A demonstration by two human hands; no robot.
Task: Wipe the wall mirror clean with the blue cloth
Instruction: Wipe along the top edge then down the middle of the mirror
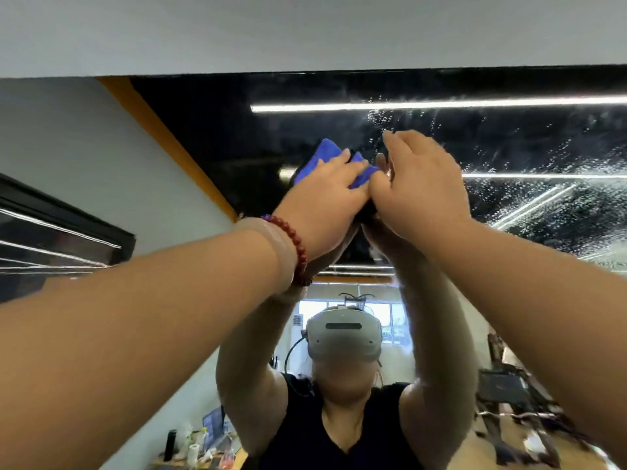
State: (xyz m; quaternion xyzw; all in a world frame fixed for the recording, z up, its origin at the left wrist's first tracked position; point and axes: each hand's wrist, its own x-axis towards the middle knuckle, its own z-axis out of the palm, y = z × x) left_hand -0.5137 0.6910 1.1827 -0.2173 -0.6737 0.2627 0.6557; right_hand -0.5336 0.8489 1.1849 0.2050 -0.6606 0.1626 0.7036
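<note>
The wall mirror (210,130) fills most of the view, its top edge meeting a white wall. Both my arms reach up to its upper part. My left hand (325,195), with a red bead bracelet at the wrist, presses the blue cloth (322,154) flat against the glass, fingers spread over it. My right hand (420,188) is raised just beside it with straight fingers at the cloth's right edge. Most of the cloth is hidden under my left hand. Water droplets (543,184) speckle the glass to the right of my hands.
The white wall (305,28) runs above the mirror's top edge. A grey wall with a dark framed panel (51,232) lies to the left. The mirror reflects a person with a headset, ceiling light strips and a cluttered table.
</note>
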